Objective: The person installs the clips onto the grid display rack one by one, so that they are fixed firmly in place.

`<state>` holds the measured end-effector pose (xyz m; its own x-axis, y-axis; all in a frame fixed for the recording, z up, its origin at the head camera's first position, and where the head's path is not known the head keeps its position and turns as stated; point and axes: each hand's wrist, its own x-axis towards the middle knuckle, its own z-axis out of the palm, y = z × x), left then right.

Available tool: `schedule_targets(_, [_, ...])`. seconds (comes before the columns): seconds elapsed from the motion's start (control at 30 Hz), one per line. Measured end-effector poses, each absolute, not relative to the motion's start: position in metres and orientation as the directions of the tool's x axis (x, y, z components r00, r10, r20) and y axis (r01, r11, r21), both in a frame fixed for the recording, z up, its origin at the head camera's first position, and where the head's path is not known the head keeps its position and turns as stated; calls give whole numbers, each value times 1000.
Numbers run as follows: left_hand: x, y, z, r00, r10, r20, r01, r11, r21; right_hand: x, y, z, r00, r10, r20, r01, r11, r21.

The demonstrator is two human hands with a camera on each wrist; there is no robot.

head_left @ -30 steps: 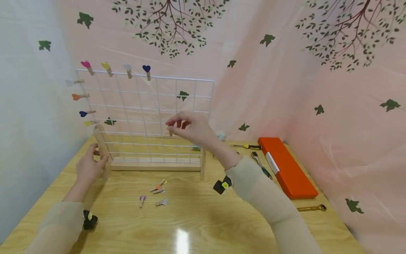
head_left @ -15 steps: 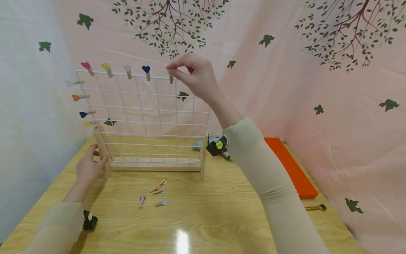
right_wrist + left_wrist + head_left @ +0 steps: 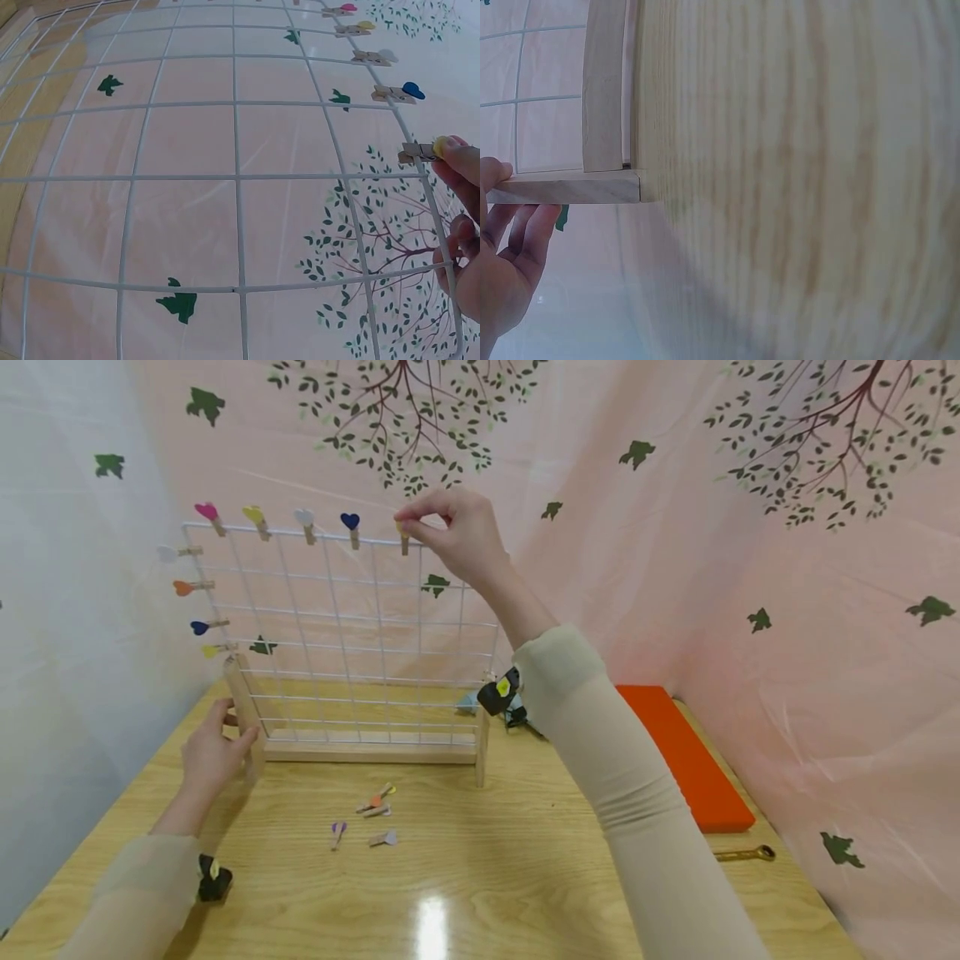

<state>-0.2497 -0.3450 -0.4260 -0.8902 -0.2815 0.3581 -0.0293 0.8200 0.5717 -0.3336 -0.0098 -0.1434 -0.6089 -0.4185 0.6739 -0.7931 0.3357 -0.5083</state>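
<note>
My right hand [image 3: 463, 537] pinches a small wooden clothespin [image 3: 421, 152] with a yellow heart between thumb and index finger, right at the top wire of the white wire grid [image 3: 375, 612]. In the right wrist view the clothespin's wooden end lies across that wire. Four-fingered and low at the left, my left hand [image 3: 213, 750] grips the grid's wooden side post [image 3: 566, 187], thumb on one side and fingers on the other. Pink, yellow, white and dark blue [image 3: 350, 522] heart clothespins sit along the top wire; several more [image 3: 201, 587] line the left edge.
Several loose heart clothespins [image 3: 377, 803] lie on the wooden table [image 3: 480, 877] before the grid. An orange-red box [image 3: 678, 760] and a brass-coloured wrench [image 3: 745, 853] are at the right, partly behind my right sleeve. A light blue tool [image 3: 467, 702] shows behind the stand.
My right hand has risen from the middle of the grid to its top wire with the yellow-heart clothespin, then stayed there. The left hand keeps its grip on the post.
</note>
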Motion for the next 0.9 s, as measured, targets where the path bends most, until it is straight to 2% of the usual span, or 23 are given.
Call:
schedule_targets(0.23, [-248,-344,-425,-882,-278,379,-17,824,566,-336,-8,-144,-605,-418,677,-791,411,-453])
schedule_targets(0.33, [-248,-344,-424,-879,-278,387,-12,824,566,-328,-5,-145,-602,-418,681,-798,361,-484])
schedule_targets(0.5, [-247,-345,-424,-875,-277,397,-8,828,561,-292,0,-154,-573,-467,673,-814,230,-534])
schedule_targets(0.6, [-247,-344,-424,-881,-280,380,-21,828,561,-284,1,-175,-548,-534,644,-824,211,-526])
schedule_targets(0.73, [-248,-344,-424,-887,-288,361,-40,826,562,-294,2,-221,-535,-609,586,-822,217,-526])
schedule_targets(0.9, [-247,-343,-425,-887,-285,364,-37,829,558,-290,2,-288,-566,-685,458,-781,267,-565])
